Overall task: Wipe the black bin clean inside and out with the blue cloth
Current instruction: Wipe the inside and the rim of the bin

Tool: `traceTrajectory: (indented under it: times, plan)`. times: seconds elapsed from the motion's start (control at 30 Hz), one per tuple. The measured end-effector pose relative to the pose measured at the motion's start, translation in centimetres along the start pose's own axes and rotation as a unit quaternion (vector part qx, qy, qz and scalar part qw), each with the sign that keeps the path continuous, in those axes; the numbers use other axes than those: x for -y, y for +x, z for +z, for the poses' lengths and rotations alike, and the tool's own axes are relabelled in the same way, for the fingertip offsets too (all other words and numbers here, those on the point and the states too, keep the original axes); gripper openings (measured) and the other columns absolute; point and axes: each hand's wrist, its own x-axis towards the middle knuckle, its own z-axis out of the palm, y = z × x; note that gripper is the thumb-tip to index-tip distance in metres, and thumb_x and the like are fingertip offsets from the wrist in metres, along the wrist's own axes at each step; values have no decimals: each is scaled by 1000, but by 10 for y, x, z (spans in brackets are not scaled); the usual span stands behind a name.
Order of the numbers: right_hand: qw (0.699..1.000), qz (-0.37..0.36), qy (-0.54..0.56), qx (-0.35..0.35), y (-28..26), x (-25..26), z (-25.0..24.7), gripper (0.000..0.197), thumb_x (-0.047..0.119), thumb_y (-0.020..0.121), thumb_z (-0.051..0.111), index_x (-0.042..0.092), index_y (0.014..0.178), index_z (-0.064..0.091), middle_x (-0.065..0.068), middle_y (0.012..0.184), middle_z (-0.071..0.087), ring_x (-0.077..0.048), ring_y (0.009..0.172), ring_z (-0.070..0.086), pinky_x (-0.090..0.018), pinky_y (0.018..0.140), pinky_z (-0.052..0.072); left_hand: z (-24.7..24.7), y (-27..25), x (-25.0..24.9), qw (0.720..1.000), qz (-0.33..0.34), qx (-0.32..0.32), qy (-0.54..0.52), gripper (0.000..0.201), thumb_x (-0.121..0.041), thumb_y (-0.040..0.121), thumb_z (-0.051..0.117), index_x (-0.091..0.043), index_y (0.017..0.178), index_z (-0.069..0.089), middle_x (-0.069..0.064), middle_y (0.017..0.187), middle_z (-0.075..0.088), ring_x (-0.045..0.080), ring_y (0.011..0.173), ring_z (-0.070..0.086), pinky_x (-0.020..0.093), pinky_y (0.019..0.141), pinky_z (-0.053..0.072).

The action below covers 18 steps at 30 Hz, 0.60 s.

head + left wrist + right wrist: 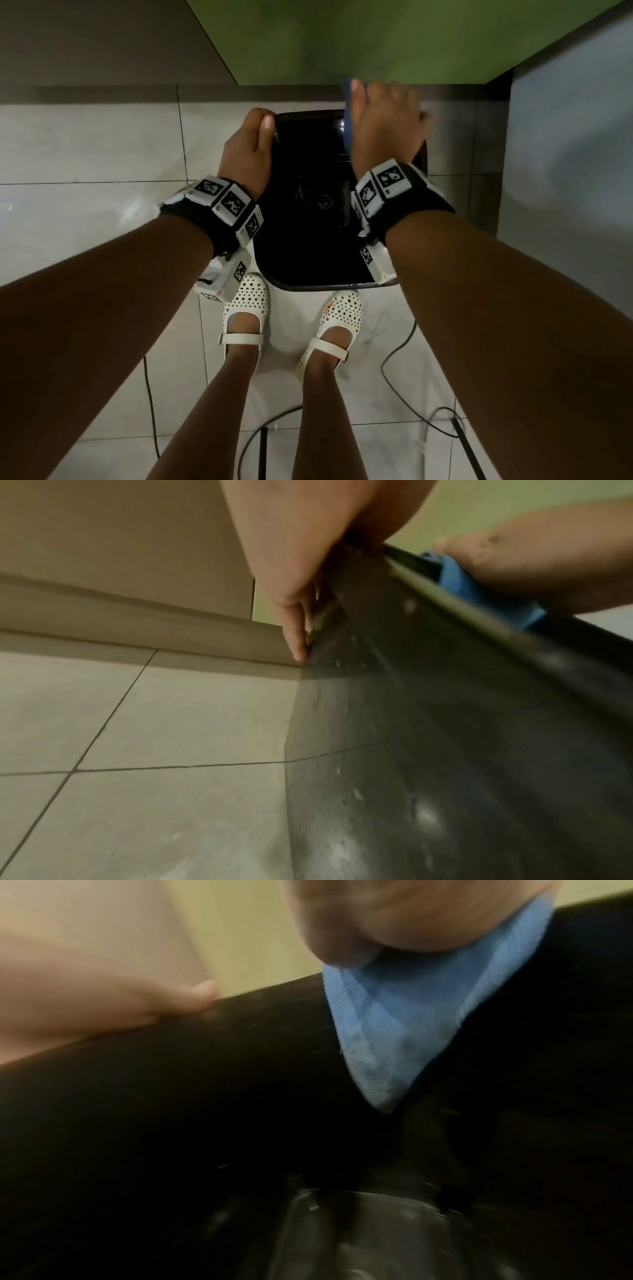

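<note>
Black bin (308, 219) upright on tiled floor (96, 144), between both hands, by person's feet. Left hand (251, 147) grips left rim, steadying. Right hand (383, 120) clutches blue cloth (347, 116) at far rim, cloth corner hanging inside. Judgement: keep left grip firm, press cloth flat, sweep along rim then down inner wall.

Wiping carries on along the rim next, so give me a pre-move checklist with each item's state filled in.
1. Left hand grips the black bin at its rim: ok.
2. Right hand holds the blue cloth: ok.
3. Cloth lies over the far rim, a corner hanging inside: ok.
4. Bin upright on the tiled floor: ok.
5. Outer wall clean: not ok, pale specks show in the left wrist view.
6. Inside bottom clean: cannot tell, too dark.
</note>
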Motion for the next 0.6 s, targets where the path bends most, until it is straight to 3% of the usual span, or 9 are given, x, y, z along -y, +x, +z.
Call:
traceTrajectory:
  times: [0.07, 0.13, 0.17, 0.23, 0.3, 0.37, 0.43, 0.5, 0.6]
  plan:
    - [998, -44, 32, -19, -7, 21, -1, 38, 42, 84, 46, 15, 69, 68, -6, 70, 69, -23, 71, 64, -38, 72, 42, 2, 0, 1, 1000, 7, -11, 1, 31, -25, 99, 30, -2, 108, 50, 6, 87, 52, 16, 81, 47, 19, 64, 30]
    - [996, -68, 48, 21, -14, 36, 4, 41, 45, 81, 43, 18, 61, 66, -2, 62, 66, -21, 64, 63, -34, 70, 32, 2, 0, 0, 1000, 7, -16, -4, 29, -24, 99, 33, -3, 107, 52, 5, 86, 54, 15, 80, 49, 18, 59, 32]
    - [995, -74, 55, 38, -16, 40, 5, 42, 46, 81, 42, 18, 61, 66, -1, 61, 66, -21, 63, 62, -33, 69, 30, 2, 0, -1, 1000, 4, -21, -10, 29, -24, 98, 35, -3, 106, 53, 4, 86, 55, 15, 80, 49, 12, 56, 34]
    - [991, -85, 64, 83, -17, 39, 0, 42, 46, 82, 41, 19, 62, 66, 0, 61, 65, -21, 63, 62, -35, 68, 37, 3, 1, -3, 999, 3, -37, -16, 28, -22, 98, 37, -3, 106, 55, 3, 86, 56, 15, 79, 49, 1, 55, 32]
    - [994, -89, 46, 54, -17, 34, -2, 43, 46, 83, 39, 18, 66, 67, -1, 63, 66, -21, 64, 62, -37, 66, 46, 4, 0, -5, 999, 7, -50, -16, 27, -21, 97, 38, -2, 105, 56, 4, 84, 55, 16, 77, 49, 7, 55, 33]
    - [997, -62, 42, -1, -12, 24, -6, 46, 46, 88, 37, 15, 75, 68, -3, 72, 68, -21, 71, 63, -38, 72, 49, 4, -1, -6, 998, 10, -60, -14, 26, -20, 97, 38, -2, 104, 56, 5, 83, 55, 17, 76, 49, 16, 61, 33]
    - [998, -29, 8, 46, -6, 10, -14, 48, 46, 96, 31, 12, 100, 65, -9, 100, 68, -24, 97, 60, -40, 88, 43, 5, -1, -5, 998, 12, -65, -7, 27, -22, 96, 38, -2, 103, 55, 6, 81, 54, 18, 76, 49, 19, 62, 32]
    - [991, 31, -5, 131, -4, -10, -20, 51, 46, 100, 23, 9, 122, 51, -13, 125, 55, -29, 117, 49, -42, 95, 38, 5, -1, -5, 998, 13, -62, -2, 27, -22, 97, 38, -2, 102, 55, 6, 80, 53, 18, 74, 48, 19, 60, 31]
    - [982, 115, -3, 149, -10, -24, -26, 53, 45, 101, 23, 5, 130, 42, -17, 131, 47, -32, 120, 45, -42, 92, 40, 4, -2, -7, 998, 8, -61, -1, 27, -22, 97, 38, -1, 102, 54, 6, 78, 52, 19, 71, 47, 19, 58, 29]
